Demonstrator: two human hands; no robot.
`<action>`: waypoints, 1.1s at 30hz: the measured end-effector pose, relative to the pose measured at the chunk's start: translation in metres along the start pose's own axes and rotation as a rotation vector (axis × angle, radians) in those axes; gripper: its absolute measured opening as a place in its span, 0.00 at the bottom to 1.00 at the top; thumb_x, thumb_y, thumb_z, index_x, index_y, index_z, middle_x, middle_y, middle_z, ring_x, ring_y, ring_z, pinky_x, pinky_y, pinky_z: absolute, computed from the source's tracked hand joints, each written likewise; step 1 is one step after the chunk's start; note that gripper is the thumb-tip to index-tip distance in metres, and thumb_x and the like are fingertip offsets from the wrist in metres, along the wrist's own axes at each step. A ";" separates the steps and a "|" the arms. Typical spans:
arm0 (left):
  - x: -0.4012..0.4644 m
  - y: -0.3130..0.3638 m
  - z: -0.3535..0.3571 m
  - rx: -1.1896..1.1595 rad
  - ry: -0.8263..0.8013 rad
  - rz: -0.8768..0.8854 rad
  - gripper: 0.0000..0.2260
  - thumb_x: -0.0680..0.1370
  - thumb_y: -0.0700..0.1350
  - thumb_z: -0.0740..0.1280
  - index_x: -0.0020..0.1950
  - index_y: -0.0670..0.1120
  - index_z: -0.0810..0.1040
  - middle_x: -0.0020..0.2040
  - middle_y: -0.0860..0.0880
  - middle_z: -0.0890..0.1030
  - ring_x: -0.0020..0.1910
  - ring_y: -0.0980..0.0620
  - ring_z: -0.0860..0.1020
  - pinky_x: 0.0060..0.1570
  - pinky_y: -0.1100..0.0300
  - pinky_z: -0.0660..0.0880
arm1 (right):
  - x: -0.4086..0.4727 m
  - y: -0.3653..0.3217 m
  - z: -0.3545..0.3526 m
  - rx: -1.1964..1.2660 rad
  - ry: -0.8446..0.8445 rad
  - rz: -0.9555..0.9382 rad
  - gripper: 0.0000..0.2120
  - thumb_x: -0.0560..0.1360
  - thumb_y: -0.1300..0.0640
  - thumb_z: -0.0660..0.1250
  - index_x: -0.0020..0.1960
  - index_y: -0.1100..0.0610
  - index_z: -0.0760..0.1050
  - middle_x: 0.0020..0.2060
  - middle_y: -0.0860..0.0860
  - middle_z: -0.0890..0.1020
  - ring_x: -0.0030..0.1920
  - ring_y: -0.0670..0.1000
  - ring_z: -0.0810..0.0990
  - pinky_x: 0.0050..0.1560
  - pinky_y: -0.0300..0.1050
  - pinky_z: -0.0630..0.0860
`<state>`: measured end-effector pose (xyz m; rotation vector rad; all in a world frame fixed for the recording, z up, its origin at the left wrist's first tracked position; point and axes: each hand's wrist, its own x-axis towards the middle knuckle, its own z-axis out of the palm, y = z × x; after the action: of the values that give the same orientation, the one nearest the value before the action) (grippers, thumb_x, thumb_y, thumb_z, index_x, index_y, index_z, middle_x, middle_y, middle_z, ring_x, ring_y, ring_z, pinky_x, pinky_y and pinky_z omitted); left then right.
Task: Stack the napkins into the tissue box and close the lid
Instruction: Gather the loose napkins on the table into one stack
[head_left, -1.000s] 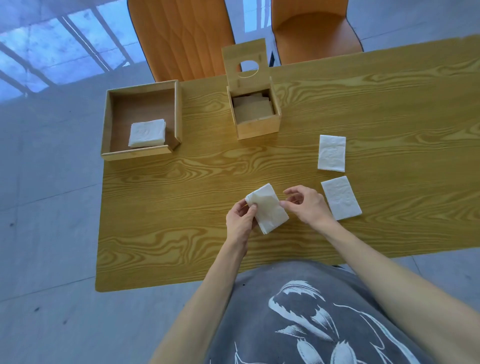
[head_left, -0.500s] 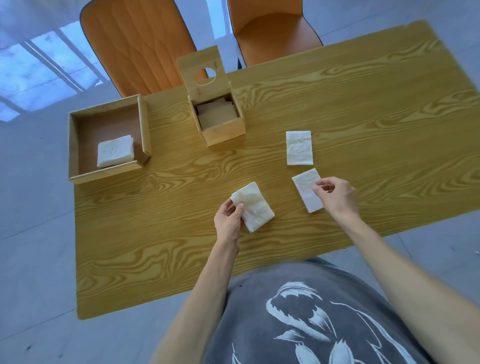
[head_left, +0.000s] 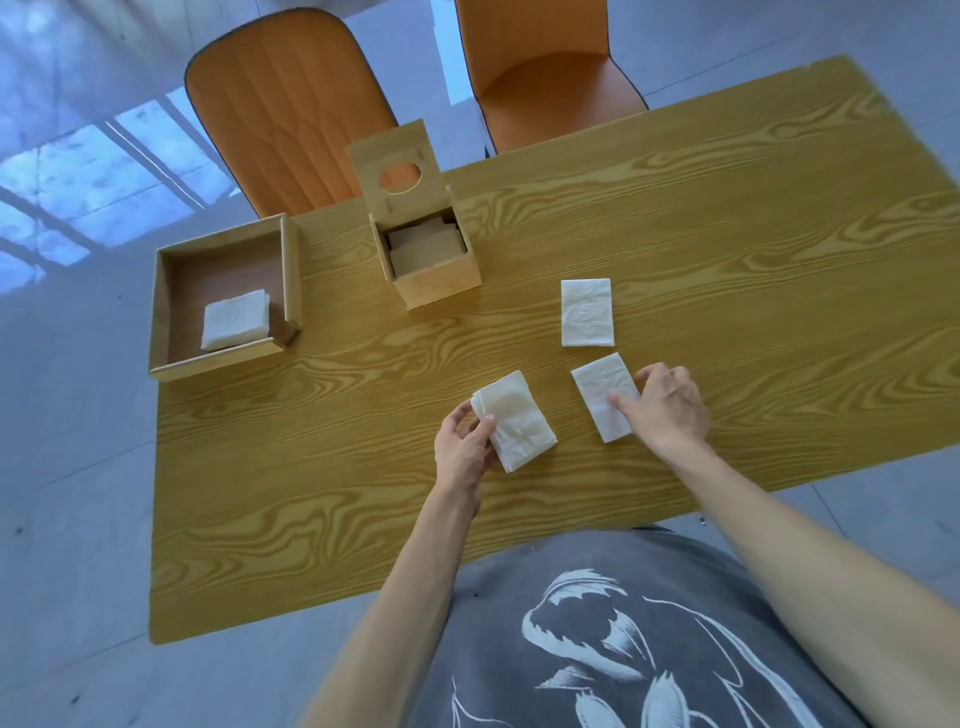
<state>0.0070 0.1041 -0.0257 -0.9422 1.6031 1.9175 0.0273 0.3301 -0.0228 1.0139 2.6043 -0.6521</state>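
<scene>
The right hand has let go of the napkin pile and is now pressing a loose napkin, grip narrow. The left hand is still holding the pile on the tabletop, near the open tissue box.

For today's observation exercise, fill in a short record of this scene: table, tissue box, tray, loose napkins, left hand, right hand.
table: wooden table
tissue box: wooden tissue box, lid open and upright
tray: wooden tray holding a napkin stack
loose napkins: far napkin lying flat, untouched
left hand: left hand holds a napkin pile
right hand: right hand fingers on the near napkin
</scene>
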 end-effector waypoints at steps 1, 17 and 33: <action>0.000 0.000 0.001 -0.001 0.007 0.002 0.20 0.78 0.37 0.69 0.69 0.45 0.70 0.57 0.45 0.83 0.49 0.48 0.83 0.47 0.51 0.82 | 0.001 0.000 -0.001 0.004 -0.013 0.001 0.26 0.73 0.42 0.71 0.63 0.57 0.74 0.61 0.58 0.75 0.60 0.59 0.75 0.52 0.52 0.75; 0.000 -0.006 0.004 -0.112 0.008 -0.034 0.18 0.80 0.36 0.66 0.70 0.42 0.72 0.50 0.47 0.84 0.45 0.50 0.83 0.40 0.58 0.80 | 0.006 -0.006 -0.008 0.581 -0.236 -0.166 0.05 0.76 0.54 0.71 0.50 0.54 0.82 0.45 0.51 0.85 0.47 0.53 0.83 0.41 0.43 0.77; 0.002 0.001 0.001 -0.083 -0.013 -0.067 0.16 0.80 0.39 0.67 0.67 0.45 0.73 0.50 0.44 0.84 0.43 0.48 0.83 0.41 0.54 0.81 | -0.013 -0.054 0.030 0.706 -0.519 -0.193 0.13 0.74 0.57 0.73 0.56 0.61 0.80 0.49 0.58 0.85 0.50 0.56 0.85 0.51 0.51 0.82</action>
<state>0.0047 0.1045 -0.0266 -1.0017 1.4759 1.9530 0.0020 0.2726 -0.0269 0.6164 2.0385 -1.6990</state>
